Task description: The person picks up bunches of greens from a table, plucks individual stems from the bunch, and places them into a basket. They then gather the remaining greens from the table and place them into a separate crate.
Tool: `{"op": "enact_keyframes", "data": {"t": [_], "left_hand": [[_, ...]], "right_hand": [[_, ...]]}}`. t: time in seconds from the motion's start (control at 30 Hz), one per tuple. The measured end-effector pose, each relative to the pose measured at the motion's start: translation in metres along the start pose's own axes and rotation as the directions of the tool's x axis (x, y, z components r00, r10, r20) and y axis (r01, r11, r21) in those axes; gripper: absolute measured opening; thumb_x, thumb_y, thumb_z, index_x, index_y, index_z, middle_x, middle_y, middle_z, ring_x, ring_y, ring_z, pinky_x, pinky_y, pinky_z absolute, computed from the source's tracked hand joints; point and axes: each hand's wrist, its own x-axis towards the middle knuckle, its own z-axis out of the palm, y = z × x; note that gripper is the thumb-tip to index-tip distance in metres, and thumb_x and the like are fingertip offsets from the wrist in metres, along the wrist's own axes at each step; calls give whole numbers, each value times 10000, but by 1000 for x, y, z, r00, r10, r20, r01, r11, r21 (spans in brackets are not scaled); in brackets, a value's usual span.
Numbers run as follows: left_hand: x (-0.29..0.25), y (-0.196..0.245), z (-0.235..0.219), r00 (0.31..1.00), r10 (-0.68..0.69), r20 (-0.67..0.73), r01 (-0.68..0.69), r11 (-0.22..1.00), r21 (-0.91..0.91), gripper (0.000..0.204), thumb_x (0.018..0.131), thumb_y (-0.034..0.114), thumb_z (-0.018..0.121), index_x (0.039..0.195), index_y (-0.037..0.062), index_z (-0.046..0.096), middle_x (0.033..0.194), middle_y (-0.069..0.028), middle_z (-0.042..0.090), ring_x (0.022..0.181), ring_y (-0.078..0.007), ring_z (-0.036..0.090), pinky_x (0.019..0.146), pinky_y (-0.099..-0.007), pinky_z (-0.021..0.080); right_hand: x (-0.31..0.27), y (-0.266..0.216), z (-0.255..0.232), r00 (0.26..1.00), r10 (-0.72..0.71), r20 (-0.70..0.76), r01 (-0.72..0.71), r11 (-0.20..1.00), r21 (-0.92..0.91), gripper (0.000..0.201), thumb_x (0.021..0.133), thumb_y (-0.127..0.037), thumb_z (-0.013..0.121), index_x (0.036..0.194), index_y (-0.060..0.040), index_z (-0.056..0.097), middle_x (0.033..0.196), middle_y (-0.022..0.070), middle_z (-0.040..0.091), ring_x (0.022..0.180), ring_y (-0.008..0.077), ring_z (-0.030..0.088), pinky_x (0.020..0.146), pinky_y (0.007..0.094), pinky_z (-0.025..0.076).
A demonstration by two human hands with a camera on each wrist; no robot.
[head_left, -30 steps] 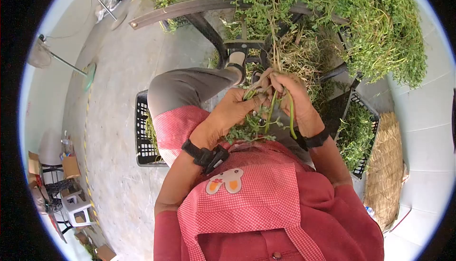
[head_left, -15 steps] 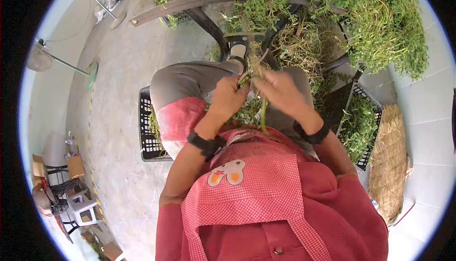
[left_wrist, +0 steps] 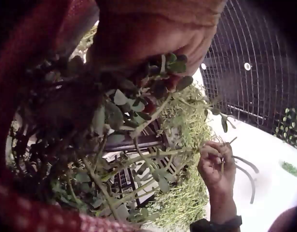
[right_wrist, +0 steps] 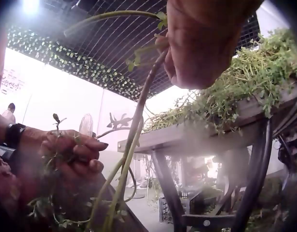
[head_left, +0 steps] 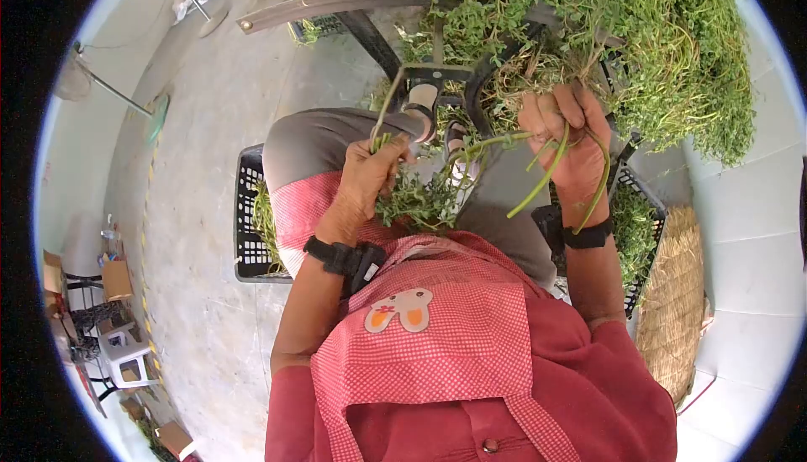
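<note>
Over the lap, my left hand (head_left: pixel 365 178) grips a small bunch of leafy green stems (head_left: pixel 418 201), the leaves hanging toward the apron (head_left: pixel 437 327). One pale stem (head_left: pixel 389 100) pokes up above that fist. My right hand (head_left: pixel 565 136), well off to the right, has its fingers curled round several thick green stems (head_left: pixel 542 183) that droop below it. Between the hands runs a long stem (head_left: pixel 492 140). In the left wrist view, leaves (left_wrist: pixel 120 113) fill the space under the left palm. Stems (right_wrist: pixel 131 140) hang from the right hand in the right wrist view.
A table (head_left: pixel 345 0) ahead bears a big heap of greens (head_left: pixel 639 33). Dry stems (head_left: pixel 513 84) lie beneath it. Black crates stand at the left (head_left: pixel 250 239) and right (head_left: pixel 658 227), both with greens inside. A straw mat (head_left: pixel 677 302) lies at far right.
The hands were close together at the bunch; they are now wide apart. My right hand has moved right with several stems, while my left has shifted slightly left with leafy ones.
</note>
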Motion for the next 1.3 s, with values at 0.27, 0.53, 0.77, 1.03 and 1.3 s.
{"op": "enact_keyframes", "data": {"t": [0.27, 0.53, 0.77, 1.03, 1.3], "left_hand": [[-3, -7, 30, 940, 220, 261, -242, 969, 54, 269, 901, 239, 563, 789, 17, 666, 663, -15, 622, 611, -74, 546, 567, -213, 418], [-7, -15, 56, 968, 203, 146, -225, 962, 153, 215, 891, 189, 565, 836, 9, 668, 672, 0, 608, 600, -44, 484, 551, -213, 384], [-2, -14, 55, 991, 127, 46, -134, 970, 201, 252, 902, 257, 556, 934, 26, 651, 674, 12, 575, 552, -37, 448, 457, -219, 341], [-8, 1, 47, 949, 30, 315, 11, 992, -130, 315, 910, 276, 544, 1046, 2, 619, 602, 52, 475, 485, -29, 367, 428, -192, 293], [-18, 15, 49, 892, 173, 418, -102, 977, -187, 298, 881, 242, 585, 1068, 11, 558, 690, 23, 535, 528, -30, 396, 466, -167, 327]], "right_hand": [[3, 3, -2, 995, -16, -103, 29, 992, 126, 373, 928, -294, 432, 590, -146, 377, 525, -14, 289, 552, 145, 309, 571, 272, 292], [15, 7, -17, 895, -107, -432, 218, 952, 216, 298, 914, -266, 490, 670, -96, 499, 618, 41, 494, 644, 203, 475, 694, 322, 406], [13, 14, -7, 975, -33, -221, 76, 979, 190, 316, 952, -260, 405, 739, -66, 535, 758, 122, 596, 847, 283, 569, 778, 350, 466], [24, 20, 27, 953, -215, -214, 177, 967, -184, 288, 933, -321, 468, 1018, -60, 552, 990, 92, 621, 878, 248, 582, 798, 371, 452], [0, 52, -12, 1000, 16, -8, -18, 802, -597, 257, 914, -181, 525, 1092, -1, 566, 968, 31, 623, 829, 83, 559, 723, 254, 466]]}}
